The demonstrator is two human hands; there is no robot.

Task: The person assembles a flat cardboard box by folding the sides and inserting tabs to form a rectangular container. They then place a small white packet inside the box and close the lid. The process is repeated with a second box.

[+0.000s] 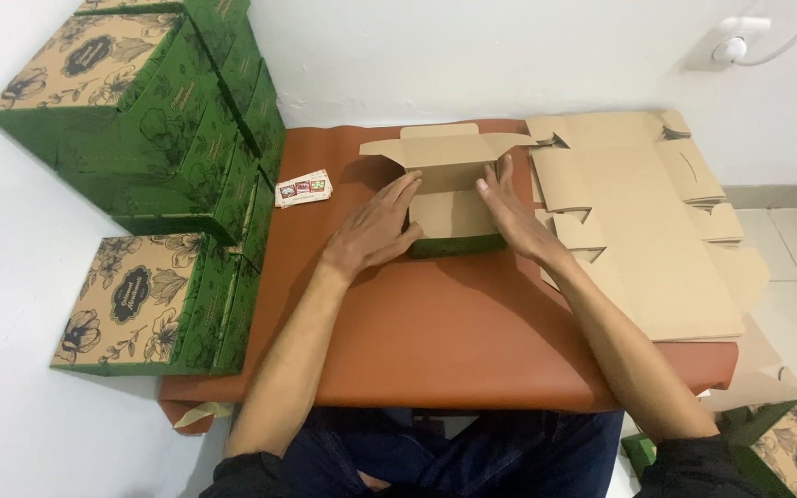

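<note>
Item one, the half-folded box (449,207): brown card inside, green outside, flaps standing open at the back. I see it on the brown table (445,341), held between both hands.

Left hand (378,231): fingers straight and together, palm laid flat against the box's left wall, fingertips reaching over its upper edge. Pressing, not clasping.

Right hand (514,214): likewise flat and open, fingers slightly spread, pressed against the right wall, fingertips pointing away from me.

Just right of the right hand: a stack of flat unfolded box blanks (638,221), plain brown side up, overhanging the table's right edge.

Left of the left hand, a little apart: a small pile of stickers (303,189) on the table.

Farther left, off the table's edge: finished green boxes (154,120) with floral lids, stacked against the wall, and one more (154,304) nearer me.

Below the right forearm, near the floor: another finished box (791,443), partly cut off.
</note>
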